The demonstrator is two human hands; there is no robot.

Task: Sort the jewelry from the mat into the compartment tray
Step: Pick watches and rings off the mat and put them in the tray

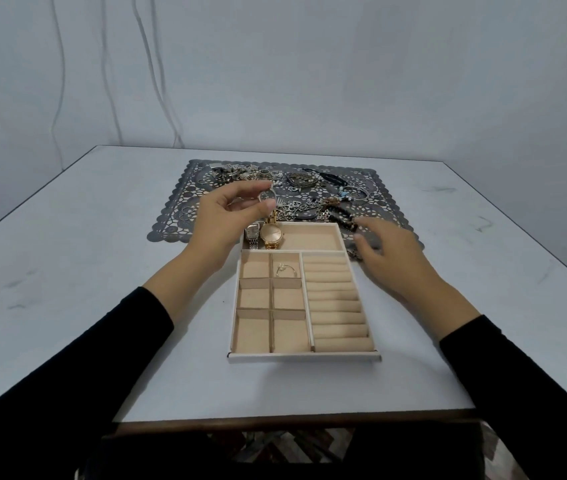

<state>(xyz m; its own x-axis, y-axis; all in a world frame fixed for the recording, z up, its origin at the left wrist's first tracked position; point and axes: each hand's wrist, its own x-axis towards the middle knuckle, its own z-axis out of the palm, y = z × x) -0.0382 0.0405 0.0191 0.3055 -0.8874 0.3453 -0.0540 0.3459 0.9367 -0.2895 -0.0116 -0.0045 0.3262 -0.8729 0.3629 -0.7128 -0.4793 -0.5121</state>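
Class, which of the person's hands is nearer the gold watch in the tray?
Left. The left hand hovers just up-left of the gold watch, pinching a ring; the right hand is right of the tray.

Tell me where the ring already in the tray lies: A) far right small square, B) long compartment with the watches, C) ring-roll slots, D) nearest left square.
A: the ring lies alone in the far small square of the tray, next to the roll slots.

Left hand (226,216) pinches a ring (264,196) above the tray (304,356).
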